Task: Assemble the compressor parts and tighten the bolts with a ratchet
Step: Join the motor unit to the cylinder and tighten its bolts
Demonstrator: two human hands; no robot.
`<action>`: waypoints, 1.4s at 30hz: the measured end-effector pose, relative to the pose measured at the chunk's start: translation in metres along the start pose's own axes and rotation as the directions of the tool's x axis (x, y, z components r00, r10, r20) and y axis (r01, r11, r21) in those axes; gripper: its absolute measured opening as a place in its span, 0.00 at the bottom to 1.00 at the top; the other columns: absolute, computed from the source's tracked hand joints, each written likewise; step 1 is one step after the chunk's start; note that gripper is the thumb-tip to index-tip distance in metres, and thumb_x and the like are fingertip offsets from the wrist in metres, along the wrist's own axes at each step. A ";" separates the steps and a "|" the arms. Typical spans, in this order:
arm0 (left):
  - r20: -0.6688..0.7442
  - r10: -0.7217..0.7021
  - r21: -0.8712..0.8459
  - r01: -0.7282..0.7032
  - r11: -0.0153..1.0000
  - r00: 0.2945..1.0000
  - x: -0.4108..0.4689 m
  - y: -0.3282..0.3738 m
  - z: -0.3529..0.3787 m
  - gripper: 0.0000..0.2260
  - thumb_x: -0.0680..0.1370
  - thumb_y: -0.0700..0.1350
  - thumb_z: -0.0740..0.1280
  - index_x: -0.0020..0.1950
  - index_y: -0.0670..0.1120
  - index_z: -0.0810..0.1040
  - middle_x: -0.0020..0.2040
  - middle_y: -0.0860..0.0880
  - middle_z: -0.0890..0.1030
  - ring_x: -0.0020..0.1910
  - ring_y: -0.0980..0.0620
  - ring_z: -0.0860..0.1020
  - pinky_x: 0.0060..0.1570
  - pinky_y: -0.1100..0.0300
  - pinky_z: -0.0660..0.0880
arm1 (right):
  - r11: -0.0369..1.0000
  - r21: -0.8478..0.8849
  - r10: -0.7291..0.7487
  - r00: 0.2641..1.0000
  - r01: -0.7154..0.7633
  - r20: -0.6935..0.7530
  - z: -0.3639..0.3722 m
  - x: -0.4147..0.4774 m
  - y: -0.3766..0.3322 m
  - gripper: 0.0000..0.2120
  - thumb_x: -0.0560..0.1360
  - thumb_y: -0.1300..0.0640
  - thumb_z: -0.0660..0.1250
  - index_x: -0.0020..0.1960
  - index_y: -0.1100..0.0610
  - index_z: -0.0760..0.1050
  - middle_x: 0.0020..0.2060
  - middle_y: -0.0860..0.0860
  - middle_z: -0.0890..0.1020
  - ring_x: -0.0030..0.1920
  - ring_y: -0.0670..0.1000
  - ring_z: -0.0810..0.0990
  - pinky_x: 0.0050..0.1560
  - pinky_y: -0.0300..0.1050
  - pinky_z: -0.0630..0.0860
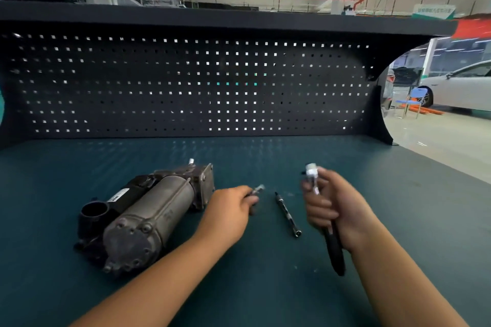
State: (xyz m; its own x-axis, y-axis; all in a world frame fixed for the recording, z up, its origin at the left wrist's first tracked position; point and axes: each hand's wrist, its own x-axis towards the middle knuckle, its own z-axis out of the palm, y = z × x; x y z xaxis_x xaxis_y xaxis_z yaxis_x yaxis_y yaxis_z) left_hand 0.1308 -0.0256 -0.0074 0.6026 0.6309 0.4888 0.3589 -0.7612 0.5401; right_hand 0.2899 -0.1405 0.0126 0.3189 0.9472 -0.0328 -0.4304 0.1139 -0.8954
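Two bare hands work above a dark green bench point(265, 287) backed by a perforated black panel point(186, 82). The right hand point(334, 207) clenches a ratchet point(335, 252), its silver head above the fingers and its black handle below the palm. The left hand point(233, 207) pinches a small metal piece point(257, 190), blurred, at its fingertips. Between the two hands lies an extension bar point(287, 214). The grey compressor point(148, 215) rests just left of the left hand's knuckles. A white car point(462, 87) stands beyond.
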 end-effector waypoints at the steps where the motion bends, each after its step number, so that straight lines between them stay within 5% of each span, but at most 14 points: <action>1: -0.001 -0.064 0.021 0.064 0.998 0.998 0.002 -0.007 0.002 0.11 0.78 0.44 0.63 0.37 0.42 0.77 0.32 0.51 0.79 0.32 0.56 0.74 0.34 0.66 0.68 | 0.998 0.026 -0.059 0.987 0.064 -0.151 -0.003 0.001 -0.002 0.16 0.77 0.47 0.56 0.36 0.57 0.67 0.19 0.46 0.59 0.16 0.44 0.55 0.18 0.33 0.55; 3: 0.043 -0.142 0.108 0.137 0.985 0.989 0.005 -0.017 0.008 0.12 0.78 0.45 0.63 0.39 0.40 0.78 0.36 0.46 0.81 0.38 0.48 0.77 0.42 0.57 0.72 | 0.951 -0.285 -0.239 0.866 0.118 -0.439 -0.006 0.004 0.000 0.16 0.77 0.47 0.59 0.36 0.57 0.66 0.19 0.46 0.61 0.19 0.46 0.57 0.21 0.37 0.56; 5: 0.085 -0.175 0.161 0.160 0.974 0.981 0.006 -0.018 0.016 0.11 0.78 0.45 0.63 0.41 0.39 0.78 0.39 0.43 0.82 0.42 0.45 0.78 0.45 0.52 0.73 | 0.681 -0.727 -0.425 0.763 -0.085 -0.487 -0.003 0.006 0.011 0.18 0.73 0.48 0.66 0.32 0.55 0.63 0.20 0.46 0.64 0.22 0.48 0.60 0.25 0.39 0.58; 8: 0.106 -0.170 0.165 0.152 0.975 0.980 0.010 -0.015 0.027 0.10 0.78 0.44 0.61 0.44 0.41 0.78 0.41 0.44 0.82 0.44 0.45 0.78 0.45 0.52 0.74 | 0.262 -0.915 -0.357 0.850 -0.308 -0.388 0.003 0.012 0.031 0.20 0.68 0.45 0.70 0.33 0.56 0.64 0.28 0.49 0.72 0.27 0.49 0.68 0.26 0.41 0.62; 12: 0.097 -0.157 0.148 0.142 0.979 0.983 0.013 -0.008 0.041 0.11 0.80 0.44 0.59 0.57 0.42 0.76 0.51 0.43 0.81 0.54 0.44 0.76 0.49 0.55 0.71 | 0.035 -0.923 -0.273 0.885 -0.382 -0.377 0.010 0.021 0.044 0.19 0.70 0.45 0.67 0.35 0.56 0.62 0.32 0.49 0.72 0.28 0.48 0.68 0.26 0.41 0.61; 16: 0.156 -0.187 0.135 0.167 0.977 0.970 0.015 0.003 0.054 0.19 0.80 0.44 0.58 0.71 0.43 0.64 0.53 0.42 0.79 0.56 0.43 0.75 0.52 0.54 0.71 | 0.142 -0.921 -0.292 0.873 -0.364 -0.390 0.010 0.023 0.042 0.13 0.71 0.57 0.62 0.32 0.57 0.59 0.28 0.50 0.68 0.26 0.50 0.63 0.25 0.40 0.57; 22: 0.210 -0.225 0.089 0.210 0.974 0.952 0.016 0.030 0.072 0.16 0.78 0.43 0.59 0.65 0.42 0.64 0.54 0.41 0.78 0.55 0.42 0.76 0.49 0.52 0.73 | 0.421 -0.896 -0.495 0.793 -0.140 -0.356 0.000 0.018 0.022 0.15 0.71 0.60 0.64 0.28 0.58 0.63 0.18 0.47 0.64 0.23 0.48 0.59 0.22 0.39 0.57; 24: 0.229 -0.222 0.118 0.199 0.973 0.948 0.015 0.036 0.079 0.16 0.78 0.43 0.59 0.65 0.43 0.64 0.58 0.41 0.77 0.57 0.41 0.75 0.49 0.52 0.72 | 0.461 -0.887 -0.528 0.794 -0.030 -0.302 0.001 0.018 0.019 0.15 0.72 0.59 0.65 0.29 0.58 0.64 0.20 0.48 0.66 0.22 0.46 0.58 0.21 0.35 0.56; 29: 0.227 -0.194 0.177 0.156 0.972 0.954 0.014 0.035 0.081 0.14 0.77 0.44 0.59 0.62 0.46 0.66 0.56 0.44 0.78 0.57 0.42 0.75 0.44 0.56 0.68 | 0.607 -0.787 -0.476 0.843 0.111 -0.249 0.005 0.018 0.019 0.13 0.73 0.57 0.66 0.33 0.60 0.68 0.26 0.53 0.65 0.28 0.51 0.59 0.33 0.46 0.57; 37: 0.264 -0.160 0.169 0.118 0.979 0.951 0.012 0.037 0.079 0.18 0.75 0.46 0.60 0.65 0.48 0.65 0.55 0.44 0.78 0.56 0.42 0.75 0.50 0.52 0.74 | 0.634 -0.760 -0.479 0.845 0.145 -0.239 0.005 0.018 0.020 0.16 0.73 0.57 0.66 0.32 0.58 0.64 0.25 0.51 0.64 0.26 0.49 0.59 0.32 0.45 0.57; 42: 0.121 -0.122 -0.076 0.132 0.988 0.985 0.015 0.027 0.054 0.24 0.74 0.47 0.66 0.68 0.50 0.62 0.47 0.49 0.76 0.48 0.47 0.76 0.47 0.55 0.74 | 0.685 -0.714 -0.443 0.861 0.145 -0.251 0.005 0.015 0.017 0.13 0.74 0.57 0.65 0.33 0.59 0.68 0.18 0.43 0.65 0.19 0.43 0.62 0.27 0.39 0.58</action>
State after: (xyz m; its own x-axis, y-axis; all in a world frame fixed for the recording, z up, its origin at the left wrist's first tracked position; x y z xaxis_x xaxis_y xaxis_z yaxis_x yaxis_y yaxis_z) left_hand 0.1877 -0.0448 -0.0223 0.6359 0.6964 0.3327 0.3798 -0.6577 0.6506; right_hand 0.2833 -0.1233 -0.0009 0.6769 0.6896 0.2574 0.3542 0.0013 -0.9352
